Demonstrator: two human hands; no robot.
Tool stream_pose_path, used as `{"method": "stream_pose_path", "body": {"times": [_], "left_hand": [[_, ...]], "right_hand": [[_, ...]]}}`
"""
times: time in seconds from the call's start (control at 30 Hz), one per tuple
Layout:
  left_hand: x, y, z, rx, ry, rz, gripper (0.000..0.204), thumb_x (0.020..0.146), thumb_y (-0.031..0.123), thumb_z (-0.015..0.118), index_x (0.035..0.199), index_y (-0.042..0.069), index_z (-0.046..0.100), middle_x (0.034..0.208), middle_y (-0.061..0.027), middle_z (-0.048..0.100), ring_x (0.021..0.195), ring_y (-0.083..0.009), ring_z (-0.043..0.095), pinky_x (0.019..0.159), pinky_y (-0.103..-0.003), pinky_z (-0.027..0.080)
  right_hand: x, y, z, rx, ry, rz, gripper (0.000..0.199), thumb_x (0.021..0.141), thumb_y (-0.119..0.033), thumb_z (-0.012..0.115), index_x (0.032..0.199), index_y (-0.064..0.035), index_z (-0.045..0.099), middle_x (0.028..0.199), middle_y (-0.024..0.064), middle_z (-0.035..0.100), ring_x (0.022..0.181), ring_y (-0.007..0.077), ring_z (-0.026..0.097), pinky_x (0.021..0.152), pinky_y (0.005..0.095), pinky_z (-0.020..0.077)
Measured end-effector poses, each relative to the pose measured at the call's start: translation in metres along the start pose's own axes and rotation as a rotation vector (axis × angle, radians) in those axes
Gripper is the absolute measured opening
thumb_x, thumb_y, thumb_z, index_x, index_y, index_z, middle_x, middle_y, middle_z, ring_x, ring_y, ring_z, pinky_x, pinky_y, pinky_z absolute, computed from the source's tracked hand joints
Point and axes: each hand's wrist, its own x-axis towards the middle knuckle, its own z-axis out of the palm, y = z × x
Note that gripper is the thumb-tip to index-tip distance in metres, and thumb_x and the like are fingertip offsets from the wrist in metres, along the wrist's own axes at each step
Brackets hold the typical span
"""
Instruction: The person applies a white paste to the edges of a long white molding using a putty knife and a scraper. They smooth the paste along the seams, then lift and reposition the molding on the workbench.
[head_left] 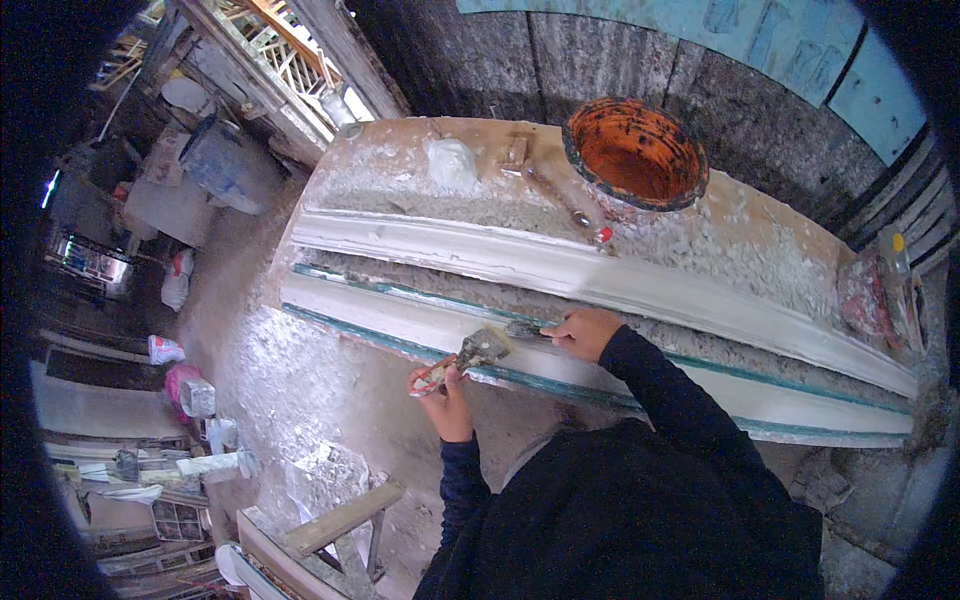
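Observation:
My left hand (450, 408) is closed round the reddish, plaster-smeared handle of a putty knife, whose wide grey blade (486, 346) points up and right over a long mould (400, 312). That mould has a smooth white channel between two green edges and runs across the near side of the table. My right hand (588, 332) grips a small spatula (524, 328), its dark, dirty blade pointing left toward the putty knife. Both blades are close together above the mould; whether they touch is too small to tell. Behind lies a long white plaster moulding (450, 240), parallel to the mould.
An orange bucket (640, 160) with a blackened rim stands at the table's back, near a white plaster lump (453, 163). Dried plaster crusts the tabletop (400, 140). A wooden trestle (345, 518) is at lower left; a blue barrel (228, 165) stands farther off.

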Motion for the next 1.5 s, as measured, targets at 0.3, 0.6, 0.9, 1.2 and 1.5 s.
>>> {"method": "stream_pose_path", "body": {"times": [0.3, 0.6, 0.9, 1.2, 1.5], "left_hand": [[-0.002, -0.011, -0.006, -0.031, 0.041, 0.0, 0.037, 0.082, 0.013, 0.056, 0.104, 0.008, 0.026, 0.099, -0.0177, 0.053, 0.086, -0.0208, 0.056, 0.066, -0.027, 0.052], [-0.001, -0.007, -0.002, -0.048, 0.082, -0.011, 0.039, 0.083, 0.017, 0.056, 0.105, 0.007, 0.026, 0.1, -0.0195, 0.053, 0.086, -0.0206, 0.057, 0.064, -0.026, 0.051], [-0.008, -0.004, -0.014, -0.074, 0.189, 0.128, 0.038, 0.083, 0.016, 0.055, 0.107, 0.009, 0.026, 0.101, -0.0199, 0.052, 0.089, -0.0222, 0.055, 0.066, -0.027, 0.05], [0.001, -0.009, -0.024, -0.027, 0.194, 0.098, 0.04, 0.082, 0.016, 0.057, 0.106, 0.008, 0.026, 0.101, -0.0195, 0.052, 0.086, -0.0223, 0.056, 0.066, -0.026, 0.05], [-0.002, -0.012, -0.021, -0.056, 0.208, 0.108, 0.038, 0.083, 0.014, 0.055, 0.107, 0.008, 0.026, 0.1, -0.0188, 0.052, 0.086, -0.0223, 0.057, 0.066, -0.027, 0.051]], "right_hand": [[-0.06, 0.031, -0.032, -0.025, -0.139, 0.045, 0.029, 0.079, -0.027, 0.051, 0.107, -0.029, 0.058, 0.072, 0.0139, 0.056, 0.069, 0.0287, 0.055, 0.061, 0.04, 0.0434], [0.015, -0.016, -0.019, -0.055, -0.076, 0.002, 0.028, 0.078, -0.027, 0.051, 0.104, -0.0263, 0.06, 0.07, 0.0149, 0.056, 0.069, 0.0289, 0.056, 0.06, 0.0416, 0.0433], [-0.029, 0.023, -0.018, -0.049, -0.082, -0.024, 0.028, 0.077, -0.026, 0.052, 0.104, -0.0265, 0.06, 0.072, 0.0147, 0.056, 0.069, 0.0297, 0.056, 0.06, 0.0398, 0.0432], [0.028, -0.011, -0.004, 0.016, 0.04, -0.108, 0.025, 0.078, -0.028, 0.051, 0.1, -0.0258, 0.062, 0.067, 0.0132, 0.054, 0.067, 0.0293, 0.056, 0.058, 0.0406, 0.043], [0.004, -0.002, -0.014, -0.034, -0.032, -0.042, 0.024, 0.079, -0.029, 0.05, 0.1, -0.0262, 0.062, 0.072, 0.0126, 0.056, 0.068, 0.0288, 0.056, 0.058, 0.0399, 0.0434]]}}
